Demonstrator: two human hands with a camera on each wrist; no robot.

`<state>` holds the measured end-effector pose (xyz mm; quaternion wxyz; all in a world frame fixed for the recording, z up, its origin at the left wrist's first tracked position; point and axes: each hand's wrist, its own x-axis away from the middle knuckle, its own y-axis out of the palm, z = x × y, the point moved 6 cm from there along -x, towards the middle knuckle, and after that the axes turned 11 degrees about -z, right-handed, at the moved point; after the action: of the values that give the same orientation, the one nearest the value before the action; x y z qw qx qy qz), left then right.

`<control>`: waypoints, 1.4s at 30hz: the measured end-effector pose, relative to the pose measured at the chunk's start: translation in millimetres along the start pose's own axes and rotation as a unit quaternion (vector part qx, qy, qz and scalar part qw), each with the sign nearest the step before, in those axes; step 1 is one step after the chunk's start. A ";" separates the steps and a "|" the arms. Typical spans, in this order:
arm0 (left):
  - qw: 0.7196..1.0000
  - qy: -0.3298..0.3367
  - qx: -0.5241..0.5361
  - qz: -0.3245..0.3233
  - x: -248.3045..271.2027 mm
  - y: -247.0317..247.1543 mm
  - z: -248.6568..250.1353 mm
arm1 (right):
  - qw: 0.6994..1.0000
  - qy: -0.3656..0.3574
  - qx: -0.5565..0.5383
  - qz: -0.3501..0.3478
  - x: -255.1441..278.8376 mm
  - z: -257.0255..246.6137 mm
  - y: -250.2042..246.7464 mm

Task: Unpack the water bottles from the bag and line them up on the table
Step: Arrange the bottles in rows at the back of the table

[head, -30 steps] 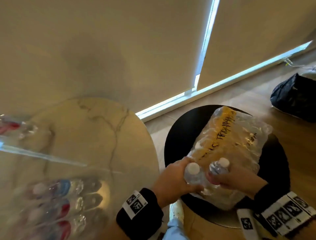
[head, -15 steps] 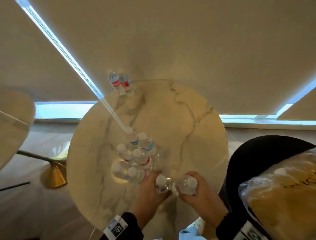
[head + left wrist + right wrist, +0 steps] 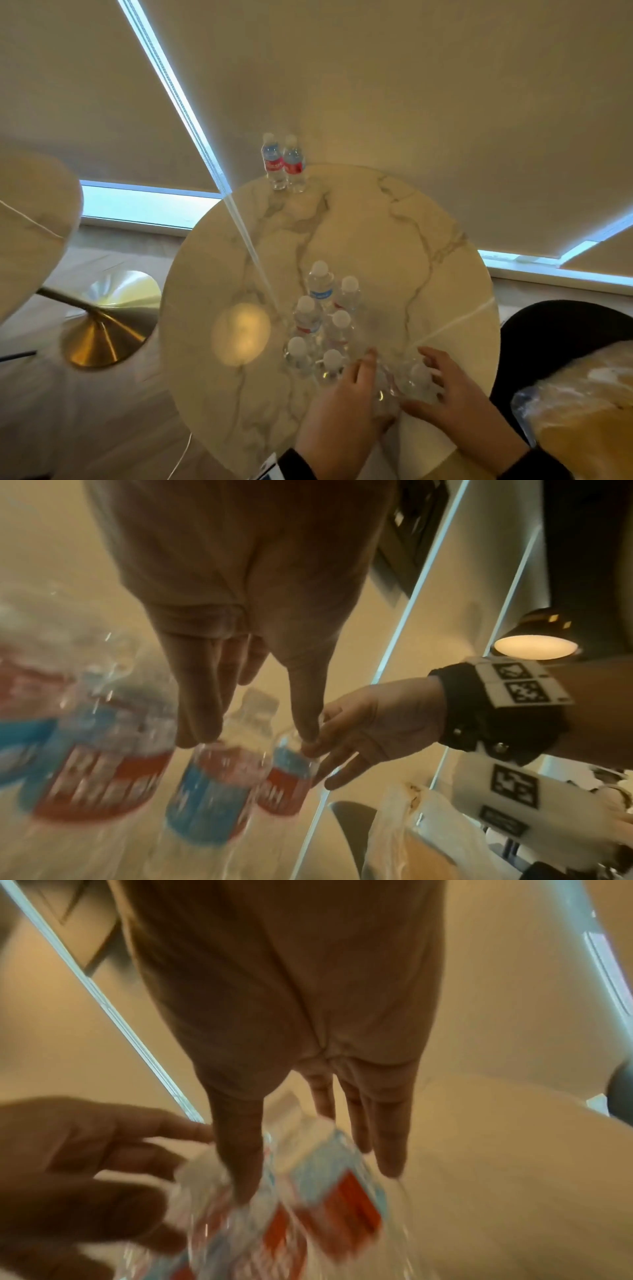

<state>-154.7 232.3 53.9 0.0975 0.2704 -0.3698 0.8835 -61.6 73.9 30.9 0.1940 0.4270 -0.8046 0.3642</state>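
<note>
Two clear water bottles with white caps stand side by side near the front edge of the round marble table (image 3: 376, 233). My left hand (image 3: 359, 380) hovers over the left bottle (image 3: 219, 777), straight fingers and thumb straddling its neck. My right hand (image 3: 424, 380) has spread fingers around the right bottle (image 3: 419, 377), lightly touching it. Several more bottles (image 3: 322, 318) stand in two short rows just beyond. Another pair of bottles (image 3: 284, 164) stands at the far edge. The clear bag (image 3: 575, 421) with yellow lettering lies at the right.
The bag rests on a black round stool (image 3: 548, 329) right of the table. A second marble tabletop (image 3: 34, 222) and a gold cone base (image 3: 102, 339) are at the left. Closed window blinds (image 3: 445, 102) fill the background.
Both hands lifted a bottle each from the bag, carried them left to the marble table and set them down beside the cluster. The fingers have since uncurled from the bottles.
</note>
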 end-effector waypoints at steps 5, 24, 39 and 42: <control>0.983 0.063 -0.094 0.147 46.5 -76.4 3.5 | 0.999 -0.028 0.029 0.027 37.4 -65.9 -56.1; 0.976 0.095 -0.176 -0.086 -168.4 -192.7 -62.9 | 0.931 -0.039 0.357 -0.070 -167.3 -166.8 -55.4; 0.981 -0.035 -0.163 0.096 -348.5 -369.7 -55.7 | 0.916 -0.104 0.383 0.055 -385.0 -276.4 -206.6; 0.981 -0.043 -0.158 0.107 -356.0 -377.4 -57.4 | 0.909 -0.140 0.390 0.044 -395.1 -285.5 -205.6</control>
<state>259.7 549.7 51.6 0.0279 0.2488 -0.5349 0.8069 330.4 428.1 59.4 -0.1188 0.4790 -0.6358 0.5935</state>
